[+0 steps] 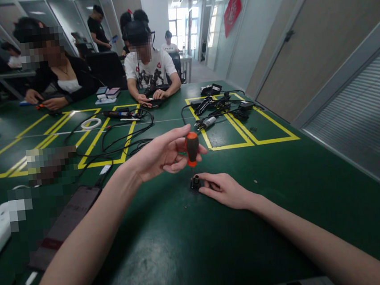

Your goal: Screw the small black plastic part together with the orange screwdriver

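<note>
Plainly, the left hand [162, 155] has its fingers clamped on a screwdriver [192, 149], upright at twelve o'clock from a small black part [195, 187]. The right hand [227, 190], at three o'clock, has fingers closed on that part, which sits on the green worktop [193, 249]. Tangled cables [240, 112] lie farther off toward one o'clock.

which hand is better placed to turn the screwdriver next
Left, probably: the left hand holds the upright screwdriver, while the right hand holds the small black part below it.
</note>
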{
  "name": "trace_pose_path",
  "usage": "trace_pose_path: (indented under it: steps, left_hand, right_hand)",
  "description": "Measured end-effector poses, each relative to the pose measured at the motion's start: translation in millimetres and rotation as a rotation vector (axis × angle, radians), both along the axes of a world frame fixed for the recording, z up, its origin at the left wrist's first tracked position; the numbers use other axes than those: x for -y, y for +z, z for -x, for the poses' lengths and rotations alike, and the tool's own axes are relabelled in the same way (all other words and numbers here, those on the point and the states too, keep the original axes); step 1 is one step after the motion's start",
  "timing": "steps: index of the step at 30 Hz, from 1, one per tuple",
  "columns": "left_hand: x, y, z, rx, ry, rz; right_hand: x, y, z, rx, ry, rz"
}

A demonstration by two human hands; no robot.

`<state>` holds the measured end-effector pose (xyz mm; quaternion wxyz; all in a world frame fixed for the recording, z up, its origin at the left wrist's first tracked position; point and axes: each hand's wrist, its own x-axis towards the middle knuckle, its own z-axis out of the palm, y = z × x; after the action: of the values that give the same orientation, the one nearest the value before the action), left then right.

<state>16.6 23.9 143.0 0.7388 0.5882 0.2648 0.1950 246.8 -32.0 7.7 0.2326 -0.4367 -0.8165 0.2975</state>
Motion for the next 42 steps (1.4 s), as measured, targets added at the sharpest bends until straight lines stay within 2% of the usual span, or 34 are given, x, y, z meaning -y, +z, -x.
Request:
trace_pose_path:
  steps: [8,23,28,34,42]
  left_hand:
    - [0.1,-4.0,-0.8,0.029,-0.044,-0.060]
    - [0.3,0.3,0.7,0.016,0.017,-0.006]
    - [0.0,-2.0,0.5,0.005,-0.019,-0.035]
    - [2.4,-0.5,-0.1,-0.014,0.021,-0.090]
    - [1.1,1.7,0.3,0.011,0.029,0.001]
  right_hand:
    - [-0.3,0.0,-1.1,0.002,0.002,-0.008]
    - [0.2,0.3,-0.8,-0.002,0.006,0.005]
    - [0.0,1.3,-1.1,0.012,0.004,0.002]
    - [0.3,2.0,-0.5,0.021,0.003,0.005]
    - [0.0,1.9,-0.3,0.017,0.006,0.013]
